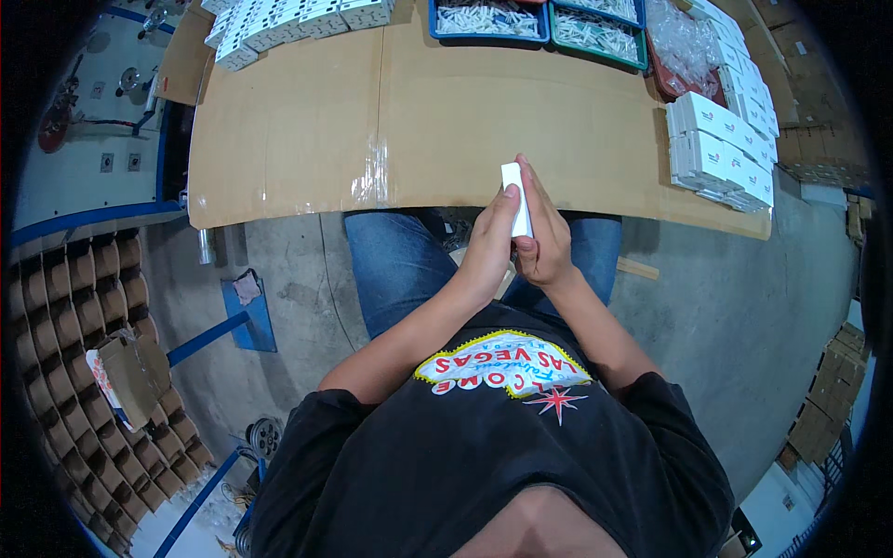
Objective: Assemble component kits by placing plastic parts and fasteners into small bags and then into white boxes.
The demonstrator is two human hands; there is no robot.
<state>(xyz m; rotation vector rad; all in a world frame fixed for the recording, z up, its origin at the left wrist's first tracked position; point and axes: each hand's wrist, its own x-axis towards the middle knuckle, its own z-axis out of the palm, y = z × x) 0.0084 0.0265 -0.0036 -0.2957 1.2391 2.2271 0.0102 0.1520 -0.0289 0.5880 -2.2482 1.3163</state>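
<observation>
A white box [522, 214] lies between both grips [488, 246] [549, 244].

1 brown carton [139, 377] lies on a cardboard grid [88, 321] at left; 1 blue plate [261, 333] to its right.

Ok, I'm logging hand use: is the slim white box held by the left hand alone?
No, the left hand and the right hand hold the slim white box between them.

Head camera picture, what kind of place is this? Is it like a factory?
Probably a small packing workshop: stacks of white boxes sit on a cardboard-covered table, and a blue tray there holds many small white pieces.
</observation>
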